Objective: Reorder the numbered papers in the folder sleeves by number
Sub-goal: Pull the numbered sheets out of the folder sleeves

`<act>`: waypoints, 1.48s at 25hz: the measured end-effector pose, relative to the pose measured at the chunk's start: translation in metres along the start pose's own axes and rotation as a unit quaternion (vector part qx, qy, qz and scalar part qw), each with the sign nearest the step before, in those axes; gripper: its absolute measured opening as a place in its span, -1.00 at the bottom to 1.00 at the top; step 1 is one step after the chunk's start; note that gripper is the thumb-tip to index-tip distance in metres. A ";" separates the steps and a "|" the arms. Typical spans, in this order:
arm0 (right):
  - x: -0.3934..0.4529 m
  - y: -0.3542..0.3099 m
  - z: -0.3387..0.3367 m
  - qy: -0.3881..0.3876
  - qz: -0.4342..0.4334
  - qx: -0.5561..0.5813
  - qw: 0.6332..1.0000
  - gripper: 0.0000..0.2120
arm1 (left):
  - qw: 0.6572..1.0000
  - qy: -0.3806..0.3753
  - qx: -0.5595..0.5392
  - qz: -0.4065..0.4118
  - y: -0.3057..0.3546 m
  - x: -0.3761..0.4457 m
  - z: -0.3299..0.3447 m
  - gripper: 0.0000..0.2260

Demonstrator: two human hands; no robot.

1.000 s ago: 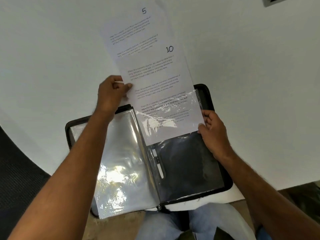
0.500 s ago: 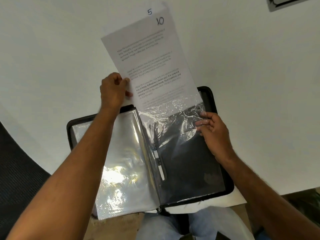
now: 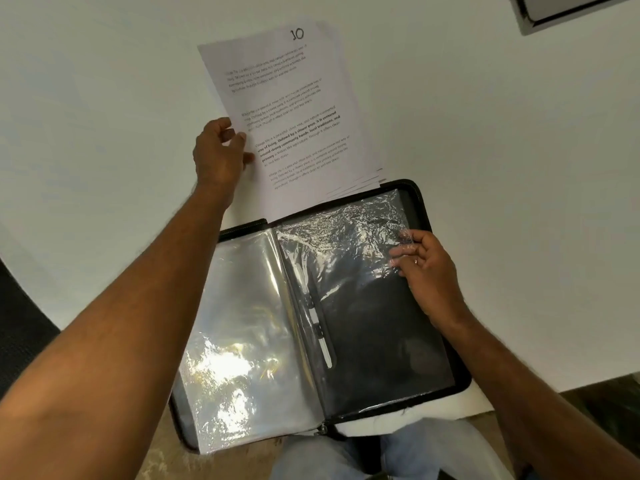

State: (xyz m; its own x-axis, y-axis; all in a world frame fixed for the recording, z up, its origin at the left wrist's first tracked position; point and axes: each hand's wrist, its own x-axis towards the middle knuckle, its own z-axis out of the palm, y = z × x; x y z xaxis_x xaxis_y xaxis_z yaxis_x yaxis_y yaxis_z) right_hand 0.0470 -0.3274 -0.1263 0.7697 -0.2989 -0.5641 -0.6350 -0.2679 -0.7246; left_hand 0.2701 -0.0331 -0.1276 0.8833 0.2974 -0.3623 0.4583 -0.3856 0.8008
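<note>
The left hand (image 3: 221,152) pinches sheet 10 (image 3: 291,109) at its left edge, thumb on top, setting it on the stack of papers (image 3: 367,180) beyond the folder (image 3: 440,386), probably to collect all sheets before sorting. The right hand (image 3: 424,258) pinches the right sleeve (image 3: 349,244) near its outer edge, likely steadying it. The folder lies open at the tabletop's (image 3: 104,98) near edge, sleeves seemingly empty

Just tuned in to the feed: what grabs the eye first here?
The sheet marked 10, on a paper stack on the white table beyond the folder, left hand on its edge. Nearer, the open black folder shows shiny sleeves; the right hand pinches the right sleeve.
</note>
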 end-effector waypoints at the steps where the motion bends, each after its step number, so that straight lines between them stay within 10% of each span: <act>1: -0.001 0.000 0.000 0.003 -0.002 0.002 1.000 -0.64 | 1.000 0.002 -0.007 0.009 -0.003 -0.003 -0.002 -0.67; 11: -0.045 0.010 0.003 0.047 -0.028 -0.031 0.998 -0.53 | 0.954 0.016 0.259 0.151 -0.095 -0.163 -0.061 -0.57; 24: -0.135 0.044 0.014 0.050 -0.015 -0.099 0.994 -0.20 | 0.953 0.065 0.219 -0.201 -0.172 -0.298 -0.118 -0.35; 34: -0.157 0.049 0.016 0.043 -0.004 -0.104 0.994 -0.14 | 0.958 0.063 0.037 -0.278 -0.193 -0.284 -0.149 -0.79; 37: -0.159 0.051 0.015 0.038 -0.005 -0.113 0.993 -0.14 | 0.957 0.011 0.003 -0.290 -0.193 -0.279 -0.151 -0.62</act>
State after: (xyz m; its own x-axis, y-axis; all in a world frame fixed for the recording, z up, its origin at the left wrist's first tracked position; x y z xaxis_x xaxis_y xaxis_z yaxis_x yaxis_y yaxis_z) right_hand -0.1073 -0.2796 -0.0796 0.7743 -0.3617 -0.5192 -0.6325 -0.4676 -0.6175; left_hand -0.0795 0.0902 -0.1093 0.4782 0.4810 -0.7348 0.8714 -0.1558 0.4651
